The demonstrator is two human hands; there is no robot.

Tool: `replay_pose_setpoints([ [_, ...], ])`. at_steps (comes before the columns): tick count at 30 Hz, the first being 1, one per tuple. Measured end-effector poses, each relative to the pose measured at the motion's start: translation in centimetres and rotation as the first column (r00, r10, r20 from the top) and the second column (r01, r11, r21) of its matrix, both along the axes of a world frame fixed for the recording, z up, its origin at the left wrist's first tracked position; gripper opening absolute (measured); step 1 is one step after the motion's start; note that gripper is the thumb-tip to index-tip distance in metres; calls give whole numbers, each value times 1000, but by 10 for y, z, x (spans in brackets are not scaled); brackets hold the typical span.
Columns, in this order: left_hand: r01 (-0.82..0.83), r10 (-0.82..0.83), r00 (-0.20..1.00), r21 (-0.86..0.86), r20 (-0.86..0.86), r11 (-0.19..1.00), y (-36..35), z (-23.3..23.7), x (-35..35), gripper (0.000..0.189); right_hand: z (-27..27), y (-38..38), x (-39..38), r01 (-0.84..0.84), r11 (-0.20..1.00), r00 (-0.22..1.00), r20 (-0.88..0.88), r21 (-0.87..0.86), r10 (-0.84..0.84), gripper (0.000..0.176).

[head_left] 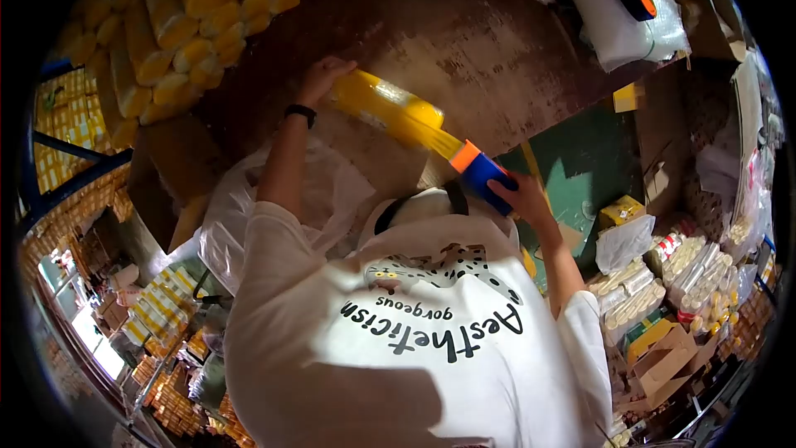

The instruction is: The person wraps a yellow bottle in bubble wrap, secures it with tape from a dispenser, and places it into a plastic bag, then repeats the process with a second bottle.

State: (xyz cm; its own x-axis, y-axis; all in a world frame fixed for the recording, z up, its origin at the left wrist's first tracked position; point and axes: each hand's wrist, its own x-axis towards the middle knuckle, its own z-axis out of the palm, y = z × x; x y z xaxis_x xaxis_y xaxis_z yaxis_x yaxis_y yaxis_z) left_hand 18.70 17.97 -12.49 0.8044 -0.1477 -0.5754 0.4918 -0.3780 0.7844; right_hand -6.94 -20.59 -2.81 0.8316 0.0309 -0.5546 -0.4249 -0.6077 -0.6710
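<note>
While the left hand [322, 75] holds the far end of the yellow packet [383, 104] on the brown table [497, 33], fingers close together and bent over it, it should press down firmly so the packet cannot turn. Tape [435, 139] runs taut from the packet to the tape dispenser [481, 170], which the right hand [521, 197] grips with curled fingers. A steady, level pull would likely lay the strip without wrinkles.

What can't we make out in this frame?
Head view only:
- Left hand: palm hidden against yellow package, grip unclear.
- Tape dispenser: handle end covered by right hand.
- Yellow package: any print blurred.
- Packets at right edge: too small, fisheye-warped.
</note>
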Motion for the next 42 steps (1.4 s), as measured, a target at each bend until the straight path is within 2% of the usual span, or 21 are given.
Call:
replay_pose_setpoints([
  [4,6,-5,1000,30,-14,1000,-3,3,1,35,-36,13,9,-79,963,992,75,-259,102,51],
  [7,84,-118,990,360,73,929,0,22,-1,38,-39,23,22,-88,952,990,76,-292,115,52],
  [8,91,-257,932,522,255,848,3,28,-1,40,-39,25,26,-104,955,988,79,-278,131,51],
  [10,-28,-570,666,781,480,624,9,39,-2,45,-39,28,27,-107,962,983,116,-250,140,51],
  [12,202,-774,425,784,470,587,-3,45,-28,49,-38,30,26,-79,971,976,179,-224,120,51],
  [14,409,-877,129,781,463,473,-37,48,-72,54,-39,33,28,-76,968,974,192,-241,125,51],
  [16,334,-902,-146,879,406,342,-76,49,-105,65,-43,35,30,-85,959,968,205,-269,143,52],
  [17,154,-911,-251,943,327,296,-91,49,-115,73,-48,37,32,-93,953,964,214,-288,159,53],
  [20,354,-913,-136,880,385,318,-105,9,-103,82,-51,30,34,-60,969,975,192,-240,108,55],
  [21,422,-898,-95,834,429,354,-109,16,-103,84,-49,26,33,-41,978,982,174,-206,78,55],
  [23,536,-865,-11,733,502,418,-112,53,-93,86,-25,12,28,19,999,991,130,-36,-15,58],
  [24,589,-871,13,701,491,403,-115,73,-90,85,-9,5,25,52,997,993,100,55,-58,59],
  [28,759,-708,408,217,576,614,-109,150,-107,93,91,-15,15,-62,995,980,195,81,45,63],
  [30,722,-580,566,-13,585,692,-102,151,-126,88,117,-15,15,-110,993,957,272,35,97,62],
  [31,687,-511,641,-130,573,715,-99,151,-131,87,117,-11,18,-137,990,962,241,25,127,61],
  [32,695,-577,622,-35,529,718,-95,152,-131,88,116,-7,22,-164,986,965,208,16,157,60],
  [35,738,-598,613,-104,516,667,-82,169,-133,81,109,0,25,-143,986,972,201,85,123,53],
  [38,389,-294,921,-560,255,732,-69,126,-131,55,112,24,23,-139,982,963,249,125,104,51],
  [40,350,-261,884,-178,389,920,-92,138,-147,40,111,37,22,-116,982,941,332,147,61,49],
  [41,287,-265,850,22,456,958,-104,146,-150,34,110,39,22,-111,983,939,340,144,56,49],
  [42,275,-279,837,79,470,958,-108,152,-149,32,108,40,21,-106,985,936,349,139,51,49],
])
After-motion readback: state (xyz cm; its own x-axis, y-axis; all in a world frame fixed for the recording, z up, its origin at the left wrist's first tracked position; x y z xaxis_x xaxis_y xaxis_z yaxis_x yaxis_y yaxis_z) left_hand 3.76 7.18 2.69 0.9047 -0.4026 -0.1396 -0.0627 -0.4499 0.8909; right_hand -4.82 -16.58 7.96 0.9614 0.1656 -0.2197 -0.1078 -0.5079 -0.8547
